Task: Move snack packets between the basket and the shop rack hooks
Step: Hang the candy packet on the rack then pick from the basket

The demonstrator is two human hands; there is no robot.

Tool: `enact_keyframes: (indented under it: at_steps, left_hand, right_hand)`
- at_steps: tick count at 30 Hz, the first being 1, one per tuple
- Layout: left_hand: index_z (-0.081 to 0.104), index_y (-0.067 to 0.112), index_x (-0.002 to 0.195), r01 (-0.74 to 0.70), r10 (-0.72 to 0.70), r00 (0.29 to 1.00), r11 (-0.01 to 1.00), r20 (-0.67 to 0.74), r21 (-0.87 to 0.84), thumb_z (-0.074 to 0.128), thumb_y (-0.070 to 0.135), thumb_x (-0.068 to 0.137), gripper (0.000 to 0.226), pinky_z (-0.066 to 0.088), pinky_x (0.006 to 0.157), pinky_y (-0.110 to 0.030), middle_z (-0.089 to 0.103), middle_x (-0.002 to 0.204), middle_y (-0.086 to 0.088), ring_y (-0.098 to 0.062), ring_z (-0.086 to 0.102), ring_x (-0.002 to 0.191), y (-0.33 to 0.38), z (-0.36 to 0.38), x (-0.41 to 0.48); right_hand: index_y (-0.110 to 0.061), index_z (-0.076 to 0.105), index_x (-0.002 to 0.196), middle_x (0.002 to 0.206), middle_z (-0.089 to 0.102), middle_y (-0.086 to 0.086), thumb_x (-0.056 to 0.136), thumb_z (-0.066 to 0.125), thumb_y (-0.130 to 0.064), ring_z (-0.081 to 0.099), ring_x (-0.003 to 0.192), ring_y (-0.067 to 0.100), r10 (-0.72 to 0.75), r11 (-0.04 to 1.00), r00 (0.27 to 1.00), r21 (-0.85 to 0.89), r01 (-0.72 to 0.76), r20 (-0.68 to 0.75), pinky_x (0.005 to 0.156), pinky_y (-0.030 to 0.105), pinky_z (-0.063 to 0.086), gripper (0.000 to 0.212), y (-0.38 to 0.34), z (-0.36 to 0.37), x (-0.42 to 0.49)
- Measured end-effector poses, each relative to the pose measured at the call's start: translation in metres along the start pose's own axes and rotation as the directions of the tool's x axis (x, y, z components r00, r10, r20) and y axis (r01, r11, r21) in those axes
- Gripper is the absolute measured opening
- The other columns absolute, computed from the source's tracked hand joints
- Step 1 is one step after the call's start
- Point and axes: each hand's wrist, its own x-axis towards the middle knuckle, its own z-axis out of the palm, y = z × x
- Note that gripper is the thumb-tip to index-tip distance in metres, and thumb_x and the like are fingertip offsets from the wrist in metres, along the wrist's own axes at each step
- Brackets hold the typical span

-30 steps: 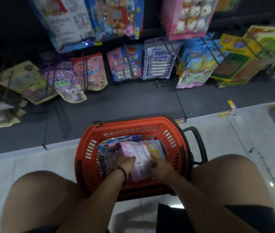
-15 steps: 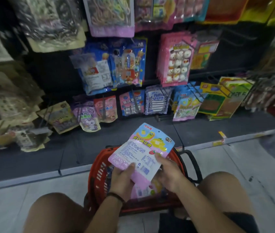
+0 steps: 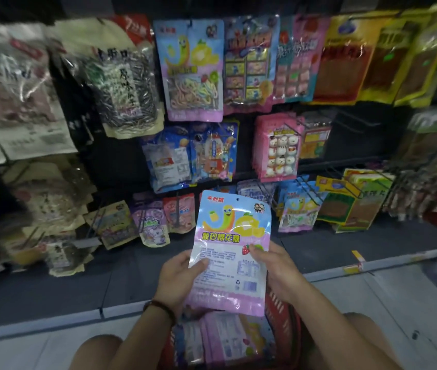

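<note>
A pastel blue and pink snack packet [image 3: 232, 247] with a yellow worm cartoon is held upright above the red basket [image 3: 282, 324]. My left hand [image 3: 178, 277] grips its lower left edge, thumb on the front. My right hand [image 3: 276, 271] pinches its right edge. A small hang hole shows at the packet's top. More packets [image 3: 222, 340] lie in the basket below. A matching packet [image 3: 192, 70] hangs on a rack hook at upper centre.
The dark shop rack [image 3: 358, 134] fills the view with rows of hanging packets: pink marshmallow packs [image 3: 278, 148], blue packs [image 3: 190, 158], yellow packs [image 3: 356, 201]. A dark base shelf [image 3: 52, 289] runs along the pale tiled floor [image 3: 398, 303]. My bare knees flank the basket.
Both hands lifted the packet out of the basket and raised it upright toward the rack. The view tilted up from the basket to the upper hooks.
</note>
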Motion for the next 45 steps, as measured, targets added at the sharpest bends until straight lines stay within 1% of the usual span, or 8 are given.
enact_keyframes:
  at_steps: [10,14,17,25,32,39,42,45]
  left_hand:
    - [0.049,0.039,0.149,-0.331,0.39,0.918,0.858,-0.078,0.392,0.075,0.07,0.074,0.085,0.045,0.117,-0.041,0.055,0.144,0.015,-0.013,0.051,0.139,0.054,0.035,0.004]
    - [0.047,0.035,0.154,-0.325,0.311,0.941,0.939,0.131,0.111,0.082,0.068,0.079,0.089,0.05,0.116,-0.043,0.062,0.148,0.014,-0.009,0.06,0.137,0.081,0.052,0.004]
    - [0.066,0.024,0.133,-0.406,0.408,0.913,0.901,0.019,0.153,0.071,0.037,0.101,0.035,0.056,0.107,-0.042,0.076,0.127,0.003,-0.018,0.071,0.124,0.094,0.043,0.011]
    - [0.063,0.027,0.14,-0.453,0.454,0.891,0.889,-0.009,0.06,0.06,0.014,0.108,0.035,0.051,0.111,-0.062,0.073,0.136,0.002,-0.024,0.069,0.128,0.139,0.006,0.014]
    - [0.026,0.061,0.158,-0.606,0.592,0.796,0.776,0.128,0.176,0.07,0.013,0.101,0.086,0.051,0.114,-0.048,0.047,0.162,0.019,-0.012,0.051,0.147,0.183,-0.002,0.015]
    - [0.033,0.05,0.16,-0.592,0.523,0.806,0.72,0.278,0.361,0.083,-0.007,0.084,0.106,0.061,0.092,-0.023,0.056,0.153,0.018,0.003,0.064,0.127,0.241,0.0,0.038]
    - [0.031,0.053,0.16,-0.617,0.559,0.782,0.633,0.275,0.468,0.09,0.0,0.079,0.114,0.057,0.089,-0.014,0.047,0.158,0.021,0.004,0.057,0.134,0.274,0.0,0.052]
    - [0.024,0.06,0.159,-0.625,0.565,0.769,0.567,0.299,0.536,0.093,0.004,0.076,0.121,0.055,0.086,-0.01,0.038,0.165,0.02,-0.005,0.048,0.144,0.308,-0.002,0.072]
  right_hand:
    - [-0.024,0.083,0.1,0.097,0.084,-0.008,0.1,0.072,-0.016,0.079,0.095,0.016,-0.419,0.839,0.905,-0.412,0.355,-0.073,0.089,0.052,0.063,0.013,-0.067,0.065,-0.009]
    - [-0.027,0.074,0.128,0.112,0.077,-0.013,0.096,0.072,-0.007,0.071,0.105,-0.002,-0.414,0.755,0.883,-0.459,0.468,0.221,0.091,0.015,0.056,0.038,-0.09,0.096,-0.029]
    - [-0.033,0.059,0.148,0.122,0.053,-0.013,0.09,0.073,-0.014,0.059,0.115,-0.005,-0.39,0.591,0.834,-0.588,0.552,0.391,0.099,0.011,0.046,0.062,-0.096,0.098,-0.026]
    - [-0.045,0.049,0.151,0.137,0.037,-0.005,0.088,0.084,-0.022,0.047,0.129,0.008,-0.449,0.481,0.844,-0.716,0.505,0.293,0.095,-0.007,0.03,0.075,-0.159,0.071,0.0]
    - [-0.037,0.056,0.15,0.151,0.055,-0.016,0.083,0.088,-0.001,0.063,0.114,-0.015,-0.424,0.671,0.844,-0.511,0.536,0.329,0.084,0.01,0.054,0.083,-0.203,0.076,0.009]
    - [-0.057,0.045,0.152,0.163,0.04,-0.02,0.085,0.087,-0.004,0.043,0.149,0.013,-0.456,0.611,0.827,-0.561,0.559,0.328,0.094,0.022,0.061,0.095,-0.25,0.087,0.025]
    - [-0.061,0.04,0.153,0.169,0.031,-0.017,0.086,0.084,0.001,0.061,0.136,0.032,-0.446,0.571,0.814,-0.582,0.578,0.371,0.074,0.035,0.066,0.102,-0.28,0.098,0.036]
    - [-0.063,0.035,0.154,0.169,0.027,-0.021,0.085,0.085,0.001,0.066,0.127,0.015,-0.459,0.523,0.797,-0.605,0.6,0.393,0.082,0.046,0.065,0.107,-0.311,0.111,0.047]
